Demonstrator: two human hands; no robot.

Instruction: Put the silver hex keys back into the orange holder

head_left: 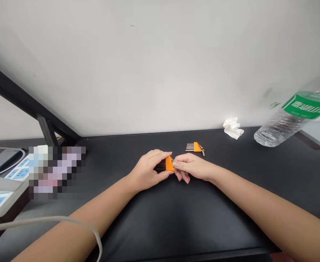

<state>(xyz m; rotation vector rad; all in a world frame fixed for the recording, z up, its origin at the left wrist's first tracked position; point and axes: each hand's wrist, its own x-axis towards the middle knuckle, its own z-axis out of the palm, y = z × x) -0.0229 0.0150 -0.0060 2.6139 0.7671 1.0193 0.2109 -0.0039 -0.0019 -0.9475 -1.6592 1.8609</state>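
Holding orange holder (169,164) well inside table edges (138,135)

Black surface (176,218), toward the back

An orange holder with metal keys (197,147) lies near the back edge — right of it, a crumpled tissue (233,128) — and a green-labelled bottle (282,122) stands toward the back right corner.

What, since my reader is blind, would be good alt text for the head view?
A left hand holds an orange hex-key set over a black table, with the right hand at its right end. A second set lies just beyond, with a crumpled tissue and green-labelled bottle farther right.
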